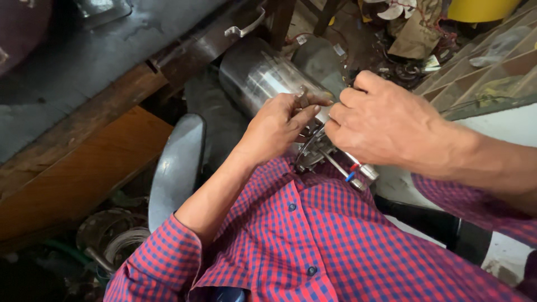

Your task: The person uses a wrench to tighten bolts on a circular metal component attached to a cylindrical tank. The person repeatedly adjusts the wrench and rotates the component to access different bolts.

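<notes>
A: Where do we find the metal cylinder?

B: We see it lying on its side at the centre of the view, its shiny body pointing up and to the left, its near end resting against the checked shirt of the person. At that near end sits a cluster of metal fittings, with thin rods and a small red-and-blue piece beside them.

A: How do we read the left hand?

B: We see its thumb and fingers pinched together on a small metal part at the top of the fittings; the hand lies over the end of the cylinder.

A: And the right hand?

B: It is curled, fingertips drawn together at the same spot, just beside the left fingers. We cannot tell exactly what those fingertips grip, since the knuckles hide it.

A: What surrounds the work?

B: On the left we note a wooden bench and a grey curved metal sheet near the left forearm. At the top right lie tangled wires and a yellow container.
</notes>
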